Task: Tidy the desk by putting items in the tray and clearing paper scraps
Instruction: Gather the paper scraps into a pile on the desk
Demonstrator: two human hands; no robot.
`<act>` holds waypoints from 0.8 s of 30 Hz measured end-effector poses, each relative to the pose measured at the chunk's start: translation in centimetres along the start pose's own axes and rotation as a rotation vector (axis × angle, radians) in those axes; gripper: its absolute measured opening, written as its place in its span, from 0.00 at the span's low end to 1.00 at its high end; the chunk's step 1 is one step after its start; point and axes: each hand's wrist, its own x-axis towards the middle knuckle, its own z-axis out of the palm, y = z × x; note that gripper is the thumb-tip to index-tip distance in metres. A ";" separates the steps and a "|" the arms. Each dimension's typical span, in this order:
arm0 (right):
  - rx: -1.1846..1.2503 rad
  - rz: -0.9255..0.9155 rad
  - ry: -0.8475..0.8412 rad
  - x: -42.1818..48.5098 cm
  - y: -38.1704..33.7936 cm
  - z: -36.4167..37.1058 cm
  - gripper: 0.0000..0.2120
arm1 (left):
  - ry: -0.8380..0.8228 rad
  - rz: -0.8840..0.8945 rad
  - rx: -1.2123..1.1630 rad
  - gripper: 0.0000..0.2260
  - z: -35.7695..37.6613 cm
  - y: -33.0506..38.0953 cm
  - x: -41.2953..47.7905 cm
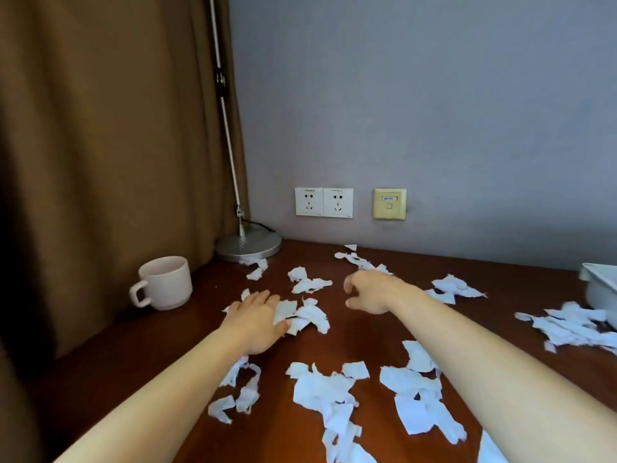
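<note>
The desk is strewn with torn white scraps, spread from the back wall to the near edge. The thickest piles lie in front of the person and out to the right.

The left hand lies palm down on the wood with its fingers straight. It holds nothing, and its fingertips and thumb rest against a small heap of scraps in the middle of the desk.

The right hand hovers a little farther back, near the scraps by the wall. Its fingers are loosely curled downward with a gap to the thumb, and I see nothing held in them.

The tray, pale and cut off by the frame, sits at the far right edge with a drift of scraps just in front of it. I cannot see what is in it.

A pale mug stands on the left beside the brown curtain, handle toward the viewer. Behind it, in the corner, is a lamp with a round metal base, and a few scraps touch its rim. Two sockets are on the wall above.
</note>
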 end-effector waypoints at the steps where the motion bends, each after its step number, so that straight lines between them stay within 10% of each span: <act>1: 0.024 -0.010 -0.008 0.5 -0.5 0.4 0.20 | 0.005 -0.021 -0.020 0.30 0.4 -0.8 0.1; 24: 0.051 -0.220 0.046 1.3 -5.0 5.2 0.22 | 0.165 0.040 -0.364 0.20 3.9 -3.3 0.6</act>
